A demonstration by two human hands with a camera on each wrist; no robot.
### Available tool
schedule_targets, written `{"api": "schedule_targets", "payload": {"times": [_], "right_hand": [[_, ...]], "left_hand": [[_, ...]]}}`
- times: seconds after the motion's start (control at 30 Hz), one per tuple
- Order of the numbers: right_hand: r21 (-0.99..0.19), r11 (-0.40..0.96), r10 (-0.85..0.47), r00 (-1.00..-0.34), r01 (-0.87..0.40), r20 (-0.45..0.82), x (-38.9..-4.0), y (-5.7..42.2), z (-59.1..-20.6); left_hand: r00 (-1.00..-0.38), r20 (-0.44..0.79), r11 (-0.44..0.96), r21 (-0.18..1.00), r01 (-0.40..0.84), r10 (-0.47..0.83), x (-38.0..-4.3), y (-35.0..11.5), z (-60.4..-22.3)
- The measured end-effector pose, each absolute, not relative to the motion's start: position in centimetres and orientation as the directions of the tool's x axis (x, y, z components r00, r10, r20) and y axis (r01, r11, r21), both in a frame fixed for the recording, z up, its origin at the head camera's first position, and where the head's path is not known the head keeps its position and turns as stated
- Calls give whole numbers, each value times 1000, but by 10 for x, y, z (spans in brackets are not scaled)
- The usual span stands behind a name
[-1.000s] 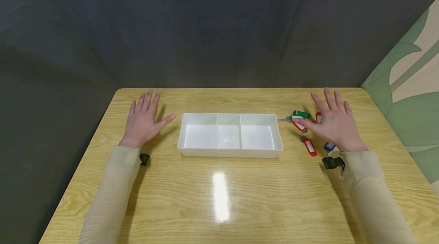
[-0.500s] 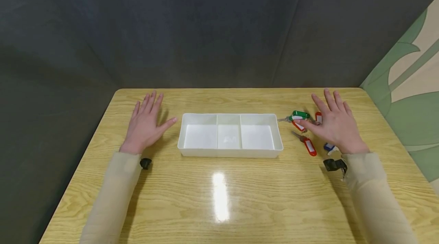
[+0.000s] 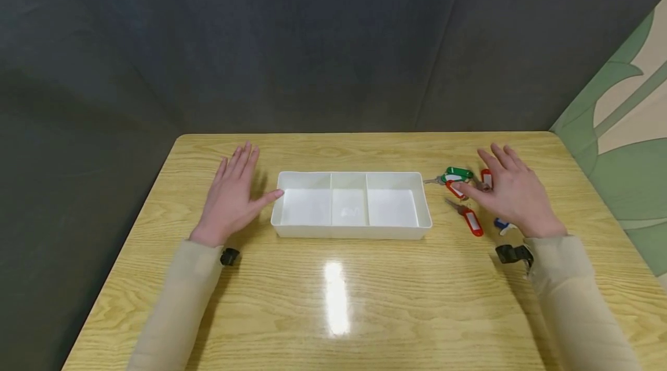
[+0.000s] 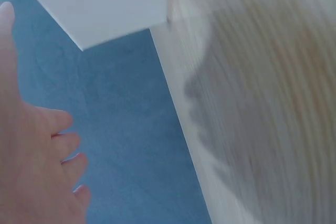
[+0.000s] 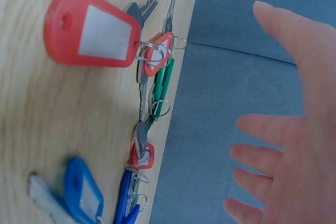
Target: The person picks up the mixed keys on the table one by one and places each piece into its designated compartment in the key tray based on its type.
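Left hand [image 3: 229, 203] empty, beside the white rectangular plastic tray [image 3: 354, 233]; right hand [image 3: 516, 194], well apart and empty too, above metal keys [image 3: 461, 209] with red, green and blue plastic tags, all on the wood-grain table [image 3: 260, 301]. Clustered, the keys could snag; a low left hand might nudge the tray.
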State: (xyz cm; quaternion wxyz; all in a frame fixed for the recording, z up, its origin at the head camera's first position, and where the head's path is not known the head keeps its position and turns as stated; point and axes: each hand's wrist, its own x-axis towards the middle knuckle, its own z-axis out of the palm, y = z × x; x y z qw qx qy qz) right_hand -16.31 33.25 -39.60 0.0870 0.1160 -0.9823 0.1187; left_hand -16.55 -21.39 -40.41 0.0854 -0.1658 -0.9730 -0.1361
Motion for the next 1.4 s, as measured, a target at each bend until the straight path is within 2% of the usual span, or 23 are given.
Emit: {"api": "schedule_targets", "payload": {"times": [0.27, 0.53, 0.77, 1.4], "right_hand": [[-219, 930, -239, -940, -294, 244, -160, 330, -394], [-235, 935, -223, -954, -267, 198, -156, 331, -393], [-239, 934, -217, -954, -264, 206, -155, 332, -394], [-243, 936, -213, -960, -254, 181, -149, 331, -392]], "left_hand": [[-914, 202, 893, 222, 392, 351, -152, -199, -405], [-912, 147, 888, 212, 407, 382, -140, -186, -405], [-907, 103, 886, 192, 422, 409, -136, -179, -412], [-917, 88, 892, 215, 398, 389, -138, -164, -418]]}}
